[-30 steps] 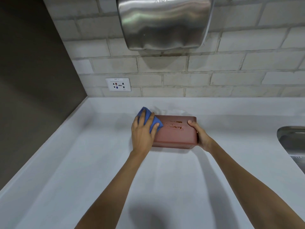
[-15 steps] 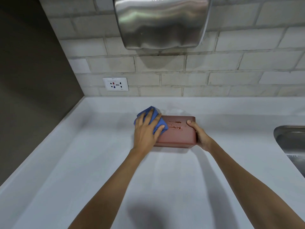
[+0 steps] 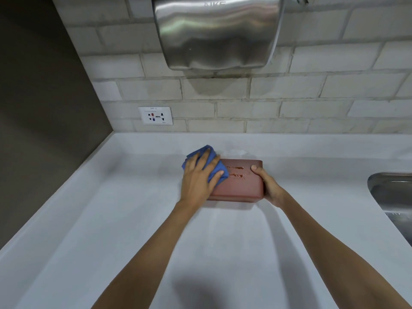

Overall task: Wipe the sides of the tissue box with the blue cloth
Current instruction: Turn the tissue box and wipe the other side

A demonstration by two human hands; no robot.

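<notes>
Two-handed: left grip (image 3: 197,181) flat, pressing blue cloth (image 3: 195,154) on tissue box (image 3: 238,186) end; right grip (image 3: 267,186) clasps opposite end.

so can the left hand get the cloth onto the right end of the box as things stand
Probably not yet. The right hand grips that end of the tissue box, thumb on top, covering it. The left hand presses the blue cloth on the opposite end.

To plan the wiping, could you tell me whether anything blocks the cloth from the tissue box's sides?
Nothing at the left end, where the left hand presses the blue cloth against the tissue box. The right hand grips and covers the right end.
</notes>
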